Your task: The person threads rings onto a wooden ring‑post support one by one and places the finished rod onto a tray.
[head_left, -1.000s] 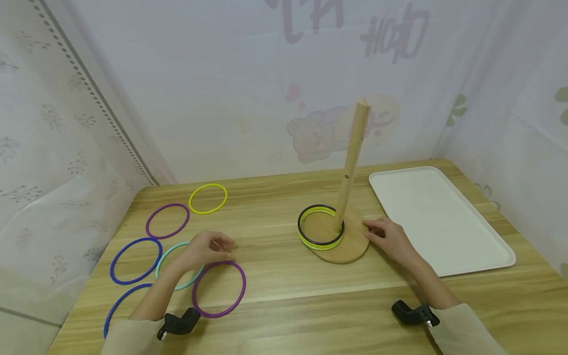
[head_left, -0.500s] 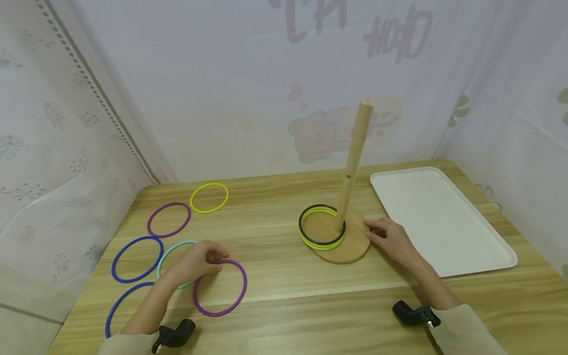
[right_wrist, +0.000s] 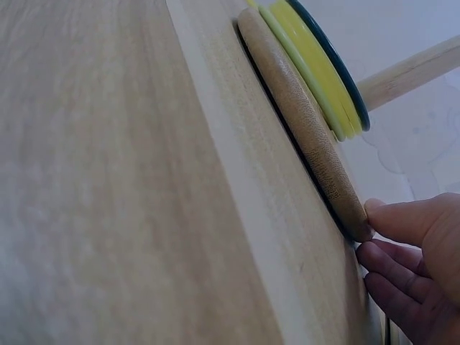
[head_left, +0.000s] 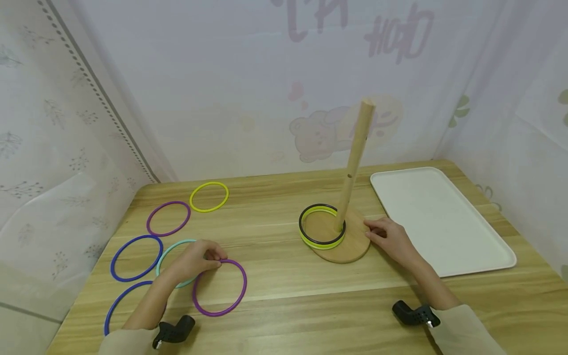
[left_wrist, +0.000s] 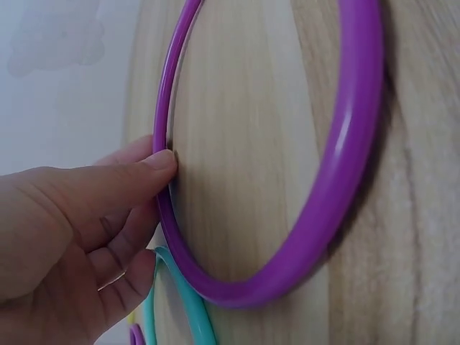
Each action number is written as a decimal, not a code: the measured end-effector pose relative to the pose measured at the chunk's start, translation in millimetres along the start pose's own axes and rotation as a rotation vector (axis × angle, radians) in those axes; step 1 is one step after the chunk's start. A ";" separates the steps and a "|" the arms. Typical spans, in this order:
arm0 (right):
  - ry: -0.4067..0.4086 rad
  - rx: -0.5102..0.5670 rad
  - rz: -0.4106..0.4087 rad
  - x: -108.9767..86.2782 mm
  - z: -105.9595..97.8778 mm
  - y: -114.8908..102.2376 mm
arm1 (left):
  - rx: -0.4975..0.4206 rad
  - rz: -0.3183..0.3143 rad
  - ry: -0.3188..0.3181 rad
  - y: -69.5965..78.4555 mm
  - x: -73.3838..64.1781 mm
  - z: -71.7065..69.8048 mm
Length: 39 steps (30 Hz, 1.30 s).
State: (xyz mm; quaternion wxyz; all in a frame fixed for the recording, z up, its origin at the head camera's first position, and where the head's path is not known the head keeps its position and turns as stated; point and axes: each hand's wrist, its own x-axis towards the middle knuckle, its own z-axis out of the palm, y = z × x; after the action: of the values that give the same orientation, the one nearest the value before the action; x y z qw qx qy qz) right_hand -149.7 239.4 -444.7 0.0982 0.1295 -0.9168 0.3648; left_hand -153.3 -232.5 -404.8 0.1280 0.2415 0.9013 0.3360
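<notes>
The left hand (head_left: 195,260) has its grip closed to a pinch, thumb and fingers on the far rim of the near purple ring (left_wrist: 359,93); this ring is at the left of the desk (head_left: 284,315), overlapping the mint ring (left_wrist: 191,302). From here I cannot tell whether the pinched rim is clear of the surface. The right hand (head_left: 390,240) has its grip narrowed on the right edge of the round wooden base (head_left: 356,244), thumb above, fingers curled below. A wooden pole (head_left: 355,162) rises from the base; a black ring (head_left: 322,243) sits over yellow-green rings (right_wrist: 318,61), the stack encircling the pole's foot. Farther left lie two blue rings (head_left: 126,279), a second purple ring (head_left: 161,235) and a yellow ring (head_left: 206,211). Right of the base lies a white tray (head_left: 443,222). A printed curtain (head_left: 222,98) hangs behind.
</notes>
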 end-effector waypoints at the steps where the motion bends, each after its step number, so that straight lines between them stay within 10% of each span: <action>1: 0.001 0.000 0.000 -0.1 0.0 0.1 | 0.008 0.005 0.000 0.1 0.1 -0.1; 21: 0.007 0.000 -0.004 -1.0 -1.1 -2.0 | -0.116 0.004 0.055 48.4 6.1 -27.9; 29: 0.001 -0.003 0.003 -1.1 -0.9 -0.4 | -0.310 -0.024 0.232 83.4 27.5 -49.9; 39: 0.003 0.006 -0.002 -1.2 -0.9 -1.9 | -0.620 0.084 0.524 154.7 56.6 -75.0</action>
State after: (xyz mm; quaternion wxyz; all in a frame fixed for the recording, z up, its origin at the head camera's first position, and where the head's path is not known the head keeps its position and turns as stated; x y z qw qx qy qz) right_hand -147.9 238.9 -443.2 0.0996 0.1304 -0.9154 0.3675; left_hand -176.9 -142.1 -249.8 -0.0530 0.1344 0.7486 0.6470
